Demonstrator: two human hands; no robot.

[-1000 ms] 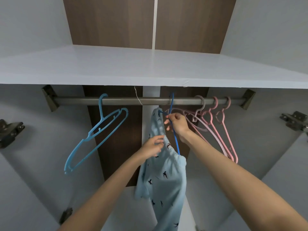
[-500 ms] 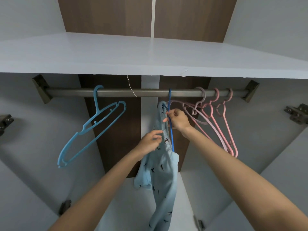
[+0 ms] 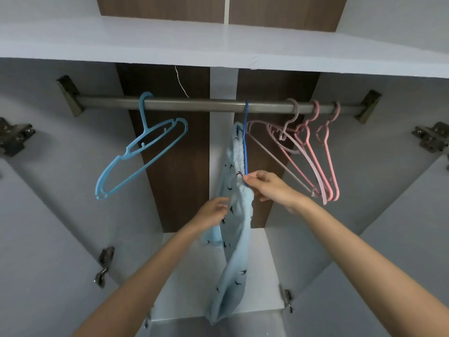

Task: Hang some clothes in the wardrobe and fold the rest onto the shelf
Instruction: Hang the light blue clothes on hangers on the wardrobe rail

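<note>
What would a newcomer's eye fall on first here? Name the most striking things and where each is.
A pale blue bird-print garment hangs on a dark blue hanger at the middle of the rail, with the left hand gripping its cloth and the right hand pinching the hanger's lower end. A light blue hanger tilts at the rail's left; pink hangers cluster at its right.

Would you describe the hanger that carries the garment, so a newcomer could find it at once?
Under the white shelf runs a metal rail. Near its middle hangs a dark blue hanger, pinched by the right hand. Unlike the empty light blue hanger leftward and the pink hangers rightward, it carries a pale bird-print garment.
</note>
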